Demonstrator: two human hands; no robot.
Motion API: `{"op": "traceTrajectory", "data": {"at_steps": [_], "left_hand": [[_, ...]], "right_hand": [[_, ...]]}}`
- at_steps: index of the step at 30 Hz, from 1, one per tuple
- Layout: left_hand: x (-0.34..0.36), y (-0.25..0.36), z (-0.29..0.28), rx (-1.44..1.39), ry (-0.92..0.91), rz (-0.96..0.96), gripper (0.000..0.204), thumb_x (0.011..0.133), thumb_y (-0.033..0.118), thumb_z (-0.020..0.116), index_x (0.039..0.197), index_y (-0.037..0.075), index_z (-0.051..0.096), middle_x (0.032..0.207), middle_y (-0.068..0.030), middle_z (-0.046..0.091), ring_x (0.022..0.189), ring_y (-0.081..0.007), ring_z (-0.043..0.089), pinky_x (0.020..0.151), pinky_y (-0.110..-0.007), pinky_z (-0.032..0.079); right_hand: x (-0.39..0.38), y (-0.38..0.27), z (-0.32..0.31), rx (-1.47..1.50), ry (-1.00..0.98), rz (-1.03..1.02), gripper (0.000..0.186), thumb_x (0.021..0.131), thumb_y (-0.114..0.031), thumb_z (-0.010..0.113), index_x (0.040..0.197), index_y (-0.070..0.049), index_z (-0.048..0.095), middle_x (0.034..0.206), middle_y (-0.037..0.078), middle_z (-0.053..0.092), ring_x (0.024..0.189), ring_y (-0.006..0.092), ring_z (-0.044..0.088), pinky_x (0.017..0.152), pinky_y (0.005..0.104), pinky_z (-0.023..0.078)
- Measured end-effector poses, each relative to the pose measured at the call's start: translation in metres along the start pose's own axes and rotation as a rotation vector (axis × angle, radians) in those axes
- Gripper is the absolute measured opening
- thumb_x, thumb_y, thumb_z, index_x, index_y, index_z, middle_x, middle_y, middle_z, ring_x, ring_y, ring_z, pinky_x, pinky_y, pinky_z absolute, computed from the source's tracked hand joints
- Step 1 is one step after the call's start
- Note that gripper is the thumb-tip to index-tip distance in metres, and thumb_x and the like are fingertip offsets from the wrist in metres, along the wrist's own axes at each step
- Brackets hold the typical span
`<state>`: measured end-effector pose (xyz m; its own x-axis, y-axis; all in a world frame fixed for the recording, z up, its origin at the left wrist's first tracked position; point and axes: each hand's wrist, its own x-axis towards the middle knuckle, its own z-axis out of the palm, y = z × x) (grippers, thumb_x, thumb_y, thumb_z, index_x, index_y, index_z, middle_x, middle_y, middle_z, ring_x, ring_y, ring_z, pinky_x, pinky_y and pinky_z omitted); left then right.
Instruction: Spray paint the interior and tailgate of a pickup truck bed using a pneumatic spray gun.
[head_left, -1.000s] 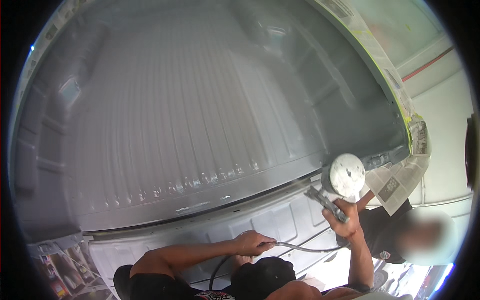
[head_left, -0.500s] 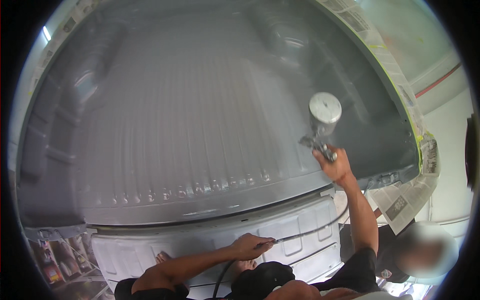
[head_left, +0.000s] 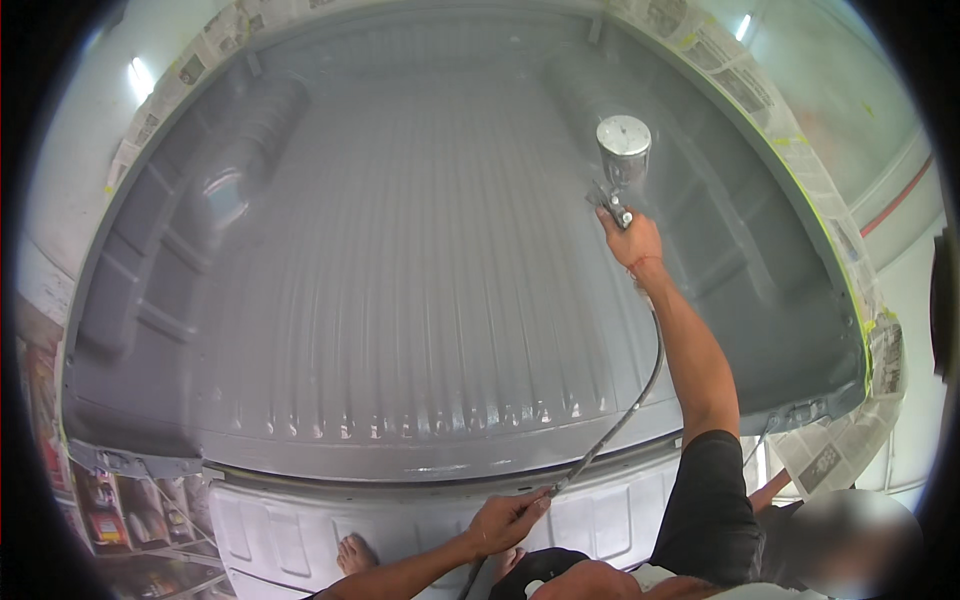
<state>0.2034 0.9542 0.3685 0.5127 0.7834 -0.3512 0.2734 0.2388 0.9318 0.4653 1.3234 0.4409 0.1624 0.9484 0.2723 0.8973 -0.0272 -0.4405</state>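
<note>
A grey ribbed truck bed (head_left: 400, 280) fills the view, its floor glossy with wet paint. My right hand (head_left: 632, 243) reaches far out over the bed, shut on a spray gun (head_left: 618, 170) with a round metal cup on top. A grey air hose (head_left: 620, 420) runs from the gun back along my right arm. My left hand (head_left: 508, 520) grips that hose low down, near the bed's rear edge (head_left: 420, 465).
Newspaper and yellow-green tape mask the bed's rim (head_left: 850, 300) on the right and across the top. A white panel (head_left: 300, 520) lies below the rear edge. A bare foot (head_left: 355, 553) shows beneath it. Masked paper sheets (head_left: 130, 510) hang at lower left.
My right hand has carried the spray gun from the bed's right rear corner up and out over the bed floor. My left hand has stayed on the hose.
</note>
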Motion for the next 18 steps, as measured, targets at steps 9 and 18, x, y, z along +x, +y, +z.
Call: {"op": "traceTrajectory", "data": {"at_steps": [9,18], "left_hand": [[0.003,-0.011,0.022,0.064,-0.192,-0.017,0.043,0.103,0.036,0.051,0.134,0.009,0.061,0.06,-0.0108,0.058,0.055,-0.0122,0.057,0.057,-0.029,0.048],[0.014,-0.023,0.07,0.104,-0.51,0.085,0.041,0.099,0.044,0.052,0.125,0.018,0.068,0.067,-0.0168,0.063,0.061,-0.0324,0.064,0.059,-0.039,0.05]], "right_hand": [[-0.101,0.016,-0.063,0.069,-0.081,0.018,0.05,0.089,-0.048,0.067,0.101,0.0,0.071,0.078,0.024,0.069,0.08,0.0442,0.067,0.072,0.0466,0.053],[-0.306,0.051,-0.185,0.043,-0.233,-0.033,0.029,0.081,-0.025,0.078,0.079,0.002,0.067,0.071,0.02,0.065,0.064,0.0388,0.066,0.057,0.0411,0.049]]}}
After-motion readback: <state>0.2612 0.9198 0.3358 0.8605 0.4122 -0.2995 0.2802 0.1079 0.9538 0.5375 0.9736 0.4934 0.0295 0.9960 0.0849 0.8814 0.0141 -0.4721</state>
